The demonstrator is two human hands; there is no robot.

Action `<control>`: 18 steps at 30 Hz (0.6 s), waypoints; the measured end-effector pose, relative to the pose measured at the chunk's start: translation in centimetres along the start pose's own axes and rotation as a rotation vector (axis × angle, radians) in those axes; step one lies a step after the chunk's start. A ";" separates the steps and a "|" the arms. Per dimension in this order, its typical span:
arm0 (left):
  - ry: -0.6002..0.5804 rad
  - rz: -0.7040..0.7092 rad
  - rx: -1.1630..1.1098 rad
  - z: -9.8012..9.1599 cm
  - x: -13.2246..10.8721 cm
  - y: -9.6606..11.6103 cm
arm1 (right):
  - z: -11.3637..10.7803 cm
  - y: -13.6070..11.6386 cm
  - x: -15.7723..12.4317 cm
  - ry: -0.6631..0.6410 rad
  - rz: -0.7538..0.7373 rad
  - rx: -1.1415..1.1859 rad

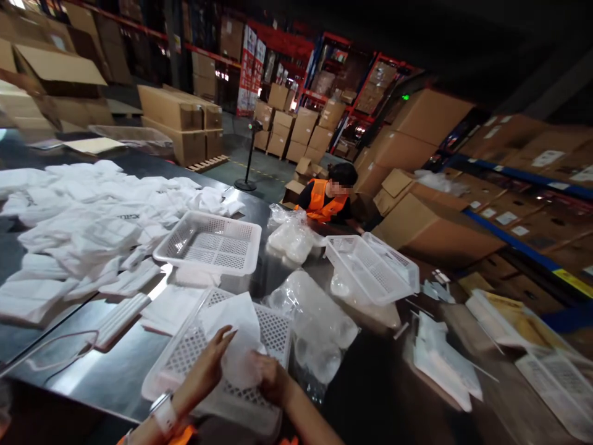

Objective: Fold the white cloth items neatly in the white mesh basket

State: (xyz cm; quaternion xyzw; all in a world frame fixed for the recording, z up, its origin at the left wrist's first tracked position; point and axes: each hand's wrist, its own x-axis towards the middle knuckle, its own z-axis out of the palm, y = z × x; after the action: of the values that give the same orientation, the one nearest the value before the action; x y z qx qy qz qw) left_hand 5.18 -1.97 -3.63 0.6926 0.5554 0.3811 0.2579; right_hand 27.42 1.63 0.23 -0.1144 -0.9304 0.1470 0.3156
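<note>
Both hands, left (208,368) and right (273,378), pinch a white folded packet (238,343) over the basket (185,352) at the counter's (106,371) near edge; its long axis apparently runs away from them.

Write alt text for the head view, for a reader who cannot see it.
Left hand and right hand grip a white folded cloth over a white perforated basket on a dark table. White cloths pile to the left; a person in an orange vest works beyond.

Stacked cardboard boxes (296,133); person in orange vest (330,196).
</note>
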 end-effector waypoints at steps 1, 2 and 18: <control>-0.010 0.001 -0.019 -0.5 0.4 0.1 | 0.5 -0.5 -0.1 0.021 0.048 0.048; -0.034 0.008 -0.037 -1.1 0.7 0.2 | 0.9 -1.1 -0.2 0.037 0.095 0.091; -0.214 0.210 0.209 -1.2 -0.7 -0.9 | 7.1 -2.0 2.9 -0.210 0.565 -0.640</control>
State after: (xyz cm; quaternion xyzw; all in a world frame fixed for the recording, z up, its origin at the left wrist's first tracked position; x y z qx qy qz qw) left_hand 3.64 -2.48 -3.75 0.8066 0.4858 0.2702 0.2010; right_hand 20.51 -0.78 -2.80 -0.4406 -0.8884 -0.0574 0.1156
